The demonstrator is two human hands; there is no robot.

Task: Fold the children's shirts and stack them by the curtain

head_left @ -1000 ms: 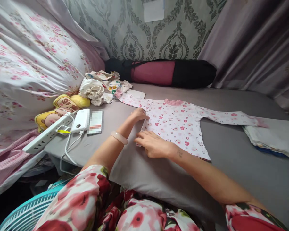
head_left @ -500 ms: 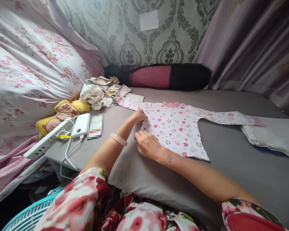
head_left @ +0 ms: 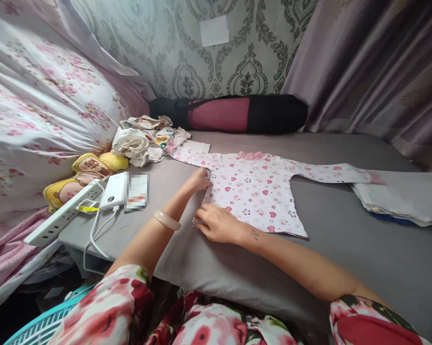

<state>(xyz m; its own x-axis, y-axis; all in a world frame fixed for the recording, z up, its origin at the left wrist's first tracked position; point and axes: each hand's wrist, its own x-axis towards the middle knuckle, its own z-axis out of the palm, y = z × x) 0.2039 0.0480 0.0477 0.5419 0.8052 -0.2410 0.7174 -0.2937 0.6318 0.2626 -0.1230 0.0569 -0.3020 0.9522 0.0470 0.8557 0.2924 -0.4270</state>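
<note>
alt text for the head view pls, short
Both hands press the near left edge of a heart-print baby top spread flat on a grey bed: left hand above, right hand below. A heap of small clothes lies further left.

My left arm reaches forward and a little to the right, a pale bangle on the wrist, and my left hand lies knuckles up with the fingers curled loosely down. My right arm comes in from the lower right, crossing low in front of me, forearm bare below a flowered sleeve. My right hand lies palm down just nearer than the left, fingers stretched leftward and close together, the two hands near but apart.
</note>
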